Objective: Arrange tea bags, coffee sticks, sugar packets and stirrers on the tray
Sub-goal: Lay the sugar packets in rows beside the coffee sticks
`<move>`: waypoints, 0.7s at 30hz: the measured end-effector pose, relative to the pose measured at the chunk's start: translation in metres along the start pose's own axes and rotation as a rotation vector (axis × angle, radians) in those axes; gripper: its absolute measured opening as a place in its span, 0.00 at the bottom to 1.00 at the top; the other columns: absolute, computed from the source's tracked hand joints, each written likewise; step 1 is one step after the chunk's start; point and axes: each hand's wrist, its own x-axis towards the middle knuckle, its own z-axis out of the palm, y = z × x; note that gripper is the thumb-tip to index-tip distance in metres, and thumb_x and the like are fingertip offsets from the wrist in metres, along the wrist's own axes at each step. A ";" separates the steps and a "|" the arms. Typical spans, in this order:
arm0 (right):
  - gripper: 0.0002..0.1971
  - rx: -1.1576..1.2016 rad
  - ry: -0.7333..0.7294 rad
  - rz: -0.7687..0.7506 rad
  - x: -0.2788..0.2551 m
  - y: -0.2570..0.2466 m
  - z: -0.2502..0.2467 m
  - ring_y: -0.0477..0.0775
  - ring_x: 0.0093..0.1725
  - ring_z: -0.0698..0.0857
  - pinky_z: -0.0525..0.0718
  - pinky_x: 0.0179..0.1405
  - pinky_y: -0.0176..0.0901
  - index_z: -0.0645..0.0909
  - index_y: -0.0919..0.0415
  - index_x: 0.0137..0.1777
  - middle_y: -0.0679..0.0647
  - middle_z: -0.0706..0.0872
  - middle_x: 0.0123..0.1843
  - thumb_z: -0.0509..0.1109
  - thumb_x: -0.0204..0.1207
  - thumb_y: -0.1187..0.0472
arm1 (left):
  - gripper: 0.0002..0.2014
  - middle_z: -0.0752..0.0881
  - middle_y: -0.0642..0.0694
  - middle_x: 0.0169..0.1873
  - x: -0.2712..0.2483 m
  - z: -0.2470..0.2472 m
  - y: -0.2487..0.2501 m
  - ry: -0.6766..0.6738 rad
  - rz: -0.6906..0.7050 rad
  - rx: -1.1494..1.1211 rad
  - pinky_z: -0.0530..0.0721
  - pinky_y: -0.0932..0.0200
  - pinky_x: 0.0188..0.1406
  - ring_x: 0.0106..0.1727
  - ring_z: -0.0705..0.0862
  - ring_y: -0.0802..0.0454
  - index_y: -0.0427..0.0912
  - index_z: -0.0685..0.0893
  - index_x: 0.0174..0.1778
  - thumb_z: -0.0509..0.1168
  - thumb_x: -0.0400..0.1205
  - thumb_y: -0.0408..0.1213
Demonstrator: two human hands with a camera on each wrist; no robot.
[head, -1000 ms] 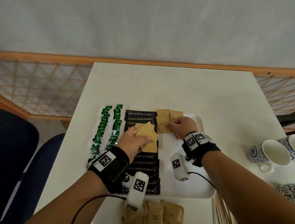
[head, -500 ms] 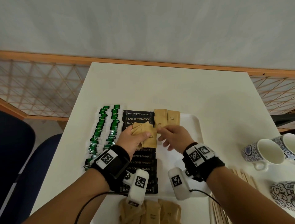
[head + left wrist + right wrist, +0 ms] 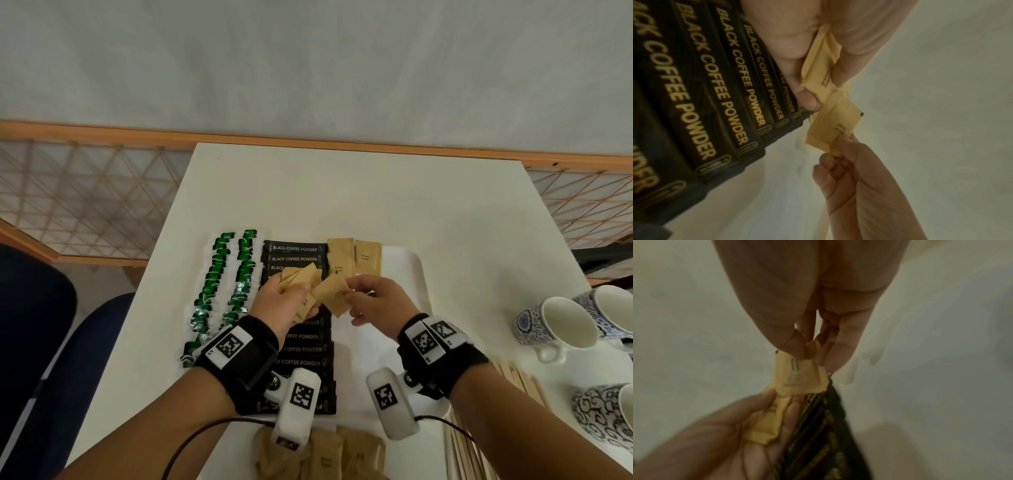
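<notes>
On the left of the white surface (image 3: 342, 192) I see two columns of green tea bags (image 3: 222, 291), running near to far. Right of them, a column of black coffee sticks (image 3: 301, 253) marked BLACK COFFEE POWDER lies on the white tray (image 3: 407, 270). My left hand (image 3: 281, 305) hovers over this column, fingers curled round a fan of brown sugar packets (image 3: 299, 277). My right hand (image 3: 376, 301), just beside it, pinches one brown sugar packet (image 3: 334, 293) between thumb and fingers; the packet's other end touches the left hand's fan. Two more brown sugar packets (image 3: 356, 257) lie at the tray's far edge, right of the coffee sticks. A loose pile of sugar packets (image 3: 346, 452) lies off the tray's near edge. Wooden stirrers (image 3: 479, 428) lie on the surface at the near right. Blue-patterned cups (image 3: 561, 329) stand at the far right.
</notes>
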 end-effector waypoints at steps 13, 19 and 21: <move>0.14 -0.038 -0.092 0.083 -0.002 0.001 -0.004 0.46 0.29 0.81 0.81 0.32 0.36 0.87 0.55 0.47 0.50 0.89 0.35 0.78 0.68 0.46 | 0.19 0.88 0.37 0.53 -0.007 0.004 -0.003 -0.081 -0.016 -0.069 0.88 0.52 0.43 0.53 0.88 0.41 0.39 0.80 0.59 0.71 0.74 0.22; 0.09 0.567 0.105 0.073 0.006 0.005 -0.015 0.51 0.38 0.88 0.87 0.36 0.40 0.83 0.66 0.49 0.58 0.90 0.41 0.75 0.73 0.61 | 0.16 0.84 0.35 0.51 -0.006 0.007 -0.003 -0.098 -0.054 -0.043 0.90 0.57 0.38 0.44 0.87 0.43 0.41 0.79 0.53 0.66 0.76 0.17; 0.04 0.488 0.234 0.052 0.017 0.010 -0.025 0.50 0.36 0.86 0.86 0.36 0.40 0.84 0.63 0.48 0.55 0.89 0.38 0.72 0.76 0.62 | 0.18 0.83 0.34 0.52 -0.005 0.005 -0.003 -0.111 -0.071 -0.064 0.89 0.55 0.42 0.45 0.87 0.42 0.42 0.78 0.54 0.60 0.78 0.15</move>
